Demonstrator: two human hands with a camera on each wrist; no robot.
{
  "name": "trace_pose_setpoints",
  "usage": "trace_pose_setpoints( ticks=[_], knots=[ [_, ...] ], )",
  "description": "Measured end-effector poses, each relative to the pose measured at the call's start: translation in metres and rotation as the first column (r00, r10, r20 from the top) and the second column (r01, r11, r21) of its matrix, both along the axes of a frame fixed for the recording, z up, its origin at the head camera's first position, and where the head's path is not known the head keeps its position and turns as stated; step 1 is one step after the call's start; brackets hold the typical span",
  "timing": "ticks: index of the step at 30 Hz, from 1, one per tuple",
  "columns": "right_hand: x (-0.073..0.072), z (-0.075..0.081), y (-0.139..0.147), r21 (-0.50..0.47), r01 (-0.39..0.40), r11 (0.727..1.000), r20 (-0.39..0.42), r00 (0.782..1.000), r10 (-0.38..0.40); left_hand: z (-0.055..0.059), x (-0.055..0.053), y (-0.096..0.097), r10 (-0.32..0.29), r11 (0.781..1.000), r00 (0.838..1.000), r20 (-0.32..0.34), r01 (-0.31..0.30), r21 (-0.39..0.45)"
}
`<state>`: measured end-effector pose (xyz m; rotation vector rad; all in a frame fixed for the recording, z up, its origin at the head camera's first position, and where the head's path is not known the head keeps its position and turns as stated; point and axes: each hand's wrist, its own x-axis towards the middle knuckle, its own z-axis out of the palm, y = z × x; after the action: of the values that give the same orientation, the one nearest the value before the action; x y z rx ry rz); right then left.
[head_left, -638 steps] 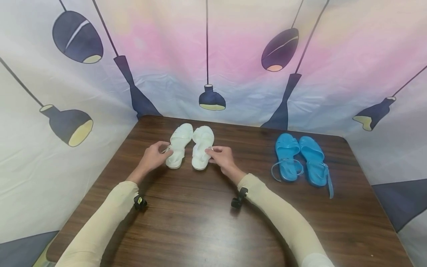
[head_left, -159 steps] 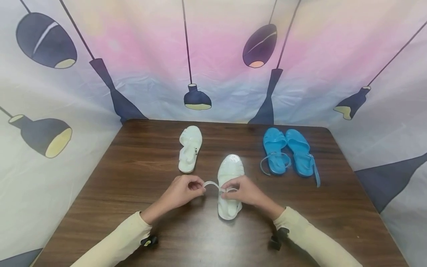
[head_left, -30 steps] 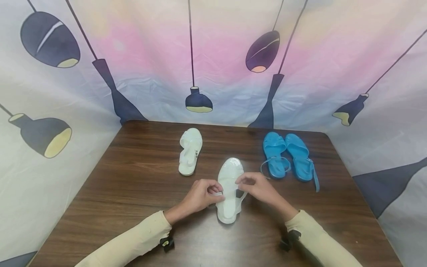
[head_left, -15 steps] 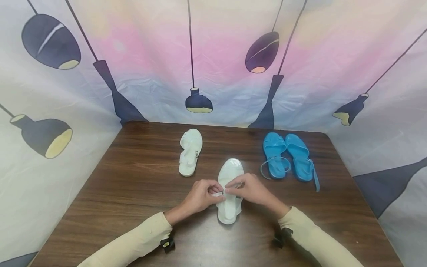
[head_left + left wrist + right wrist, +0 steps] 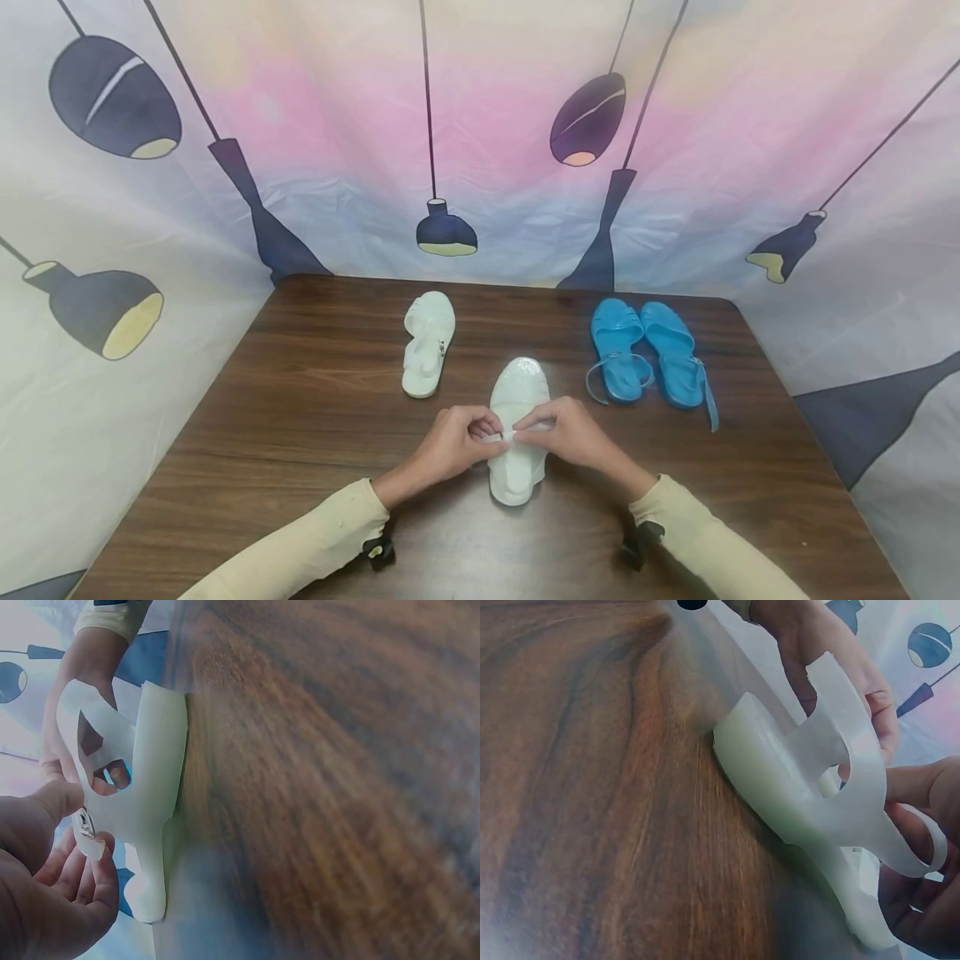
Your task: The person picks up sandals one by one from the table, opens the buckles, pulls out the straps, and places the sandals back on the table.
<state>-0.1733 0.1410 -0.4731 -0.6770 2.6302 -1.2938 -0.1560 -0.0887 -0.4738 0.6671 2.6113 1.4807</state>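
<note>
A white sandal (image 5: pixel 517 487) stands on the table, toe away from me, with both hands meeting over its ankle strap. My left hand (image 5: pixel 459 435) pinches the strap's short end beside a small metal buckle (image 5: pixel 86 823), seen in the left wrist view. On the other side my right hand (image 5: pixel 573 432) pinches the long strap (image 5: pixel 940 844), which bends in a loop near the fingers in the right wrist view. The fingertips of both hands are close together at the buckle. The strap's tip is hidden by the fingers.
The other white sandal (image 5: pixel 430 329), with a buckle on its right side, lies farther back to the left. Two blue sandals (image 5: pixel 617 321) lie side by side at the back right, straps loose. A printed curtain (image 5: pixel 360 125) hangs behind the brown table (image 5: pixel 247 467).
Over the last second my right hand has brought the strap leftward to the left hand at the buckle. Earlier, both white sandals stood together at the back; one has since come forward.
</note>
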Motion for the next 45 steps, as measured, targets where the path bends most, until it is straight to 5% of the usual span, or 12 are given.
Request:
trace_pose_setpoints(
  ticks=[11, 17, 45],
  knots=[
    [0.004, -0.005, -0.003, -0.031, 0.035, 0.999, 0.043, 0.998, -0.034, -0.001, 0.001, 0.001, 0.006, 1.0, 0.999, -0.05, -0.006, -0.01],
    [0.007, -0.004, -0.001, -0.057, 0.031, 0.998, 0.01, 0.999, -0.031, 0.0, 0.001, 0.001, 0.005, 1.0, 0.999, -0.04, -0.005, -0.009],
    [0.001, -0.009, 0.01, -0.032, 0.124, 0.992, 0.133, 0.984, -0.119, -0.003, 0.005, 0.0, 0.025, 0.999, 0.999, -0.024, -0.024, 0.037]
  ],
)
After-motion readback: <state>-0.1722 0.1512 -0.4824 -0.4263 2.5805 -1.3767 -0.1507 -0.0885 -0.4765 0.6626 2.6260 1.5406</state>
